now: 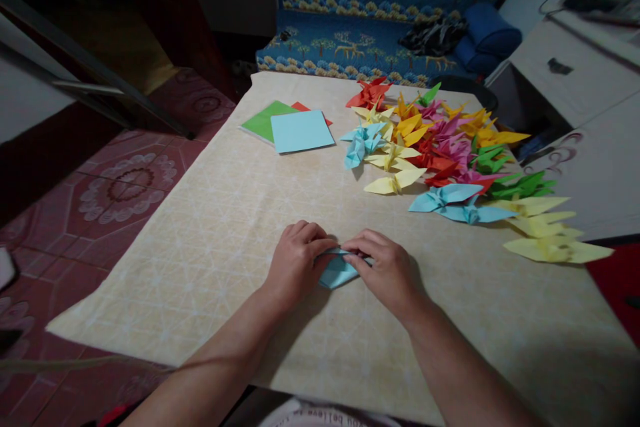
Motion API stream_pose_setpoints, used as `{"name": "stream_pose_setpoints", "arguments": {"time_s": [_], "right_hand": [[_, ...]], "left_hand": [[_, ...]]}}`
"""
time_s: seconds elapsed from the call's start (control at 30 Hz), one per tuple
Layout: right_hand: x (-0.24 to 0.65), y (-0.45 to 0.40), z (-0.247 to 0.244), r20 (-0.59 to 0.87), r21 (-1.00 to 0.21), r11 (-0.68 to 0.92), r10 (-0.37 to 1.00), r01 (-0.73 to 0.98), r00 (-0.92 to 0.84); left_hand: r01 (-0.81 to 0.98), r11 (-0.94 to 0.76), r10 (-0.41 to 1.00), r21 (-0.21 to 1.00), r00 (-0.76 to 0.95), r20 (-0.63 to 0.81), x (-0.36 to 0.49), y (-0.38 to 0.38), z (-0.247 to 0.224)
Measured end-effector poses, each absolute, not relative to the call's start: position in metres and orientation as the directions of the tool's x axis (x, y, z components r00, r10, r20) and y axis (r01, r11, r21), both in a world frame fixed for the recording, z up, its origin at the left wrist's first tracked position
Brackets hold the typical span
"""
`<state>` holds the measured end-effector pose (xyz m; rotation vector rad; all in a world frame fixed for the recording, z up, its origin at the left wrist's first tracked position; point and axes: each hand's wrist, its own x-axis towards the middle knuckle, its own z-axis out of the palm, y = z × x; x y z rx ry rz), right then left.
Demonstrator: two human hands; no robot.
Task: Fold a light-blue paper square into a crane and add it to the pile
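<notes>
On the table [200,213]: folded blue paper [338,272], pinched in the grip of left hand [297,257] and right hand [387,268]; paper cranes [440,161] lie beyond.

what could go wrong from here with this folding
A fold could come out crooked if the blue paper slips between the left hand and right hand. The right hand might knock the paper cranes lying beyond it if it swings outward. The flat blue sheet, partly over the green sheet, could slide if bumped.
</notes>
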<state>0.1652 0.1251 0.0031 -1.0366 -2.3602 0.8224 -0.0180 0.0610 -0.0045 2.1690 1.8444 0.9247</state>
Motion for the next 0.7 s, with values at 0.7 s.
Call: {"name": "stream_pose_setpoints", "arguments": {"time_s": [0.7], "right_hand": [[0.19,0.13,0.001,0.174,-0.542,0.682,0.662,0.49,-0.729]], "left_hand": [[0.85,-0.357,0.888,0.387,0.179,0.424,-0.018,0.058,-0.001]]}}
